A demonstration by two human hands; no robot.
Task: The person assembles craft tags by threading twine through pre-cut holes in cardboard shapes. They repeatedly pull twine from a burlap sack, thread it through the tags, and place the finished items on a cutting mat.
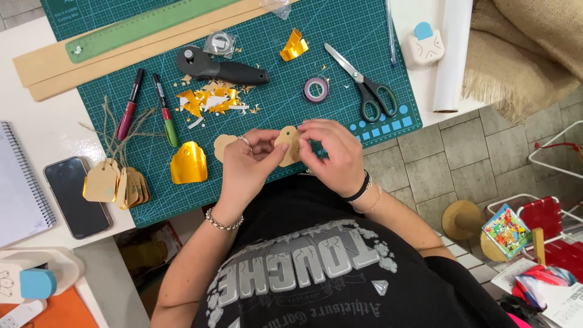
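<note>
Both hands pinch one kraft paper tag (288, 144) over the near edge of the green cutting mat (364, 36): left hand (248, 165) steadying, right hand (331, 155) fingering its edge (likely peeling or pressing); best kept flat; gold foil tag (189, 163) lies just left.

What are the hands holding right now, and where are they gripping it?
Both hands hold one kraft paper tag. The left hand pinches its left edge, and the right hand grips its right side with the fingertips.
</note>
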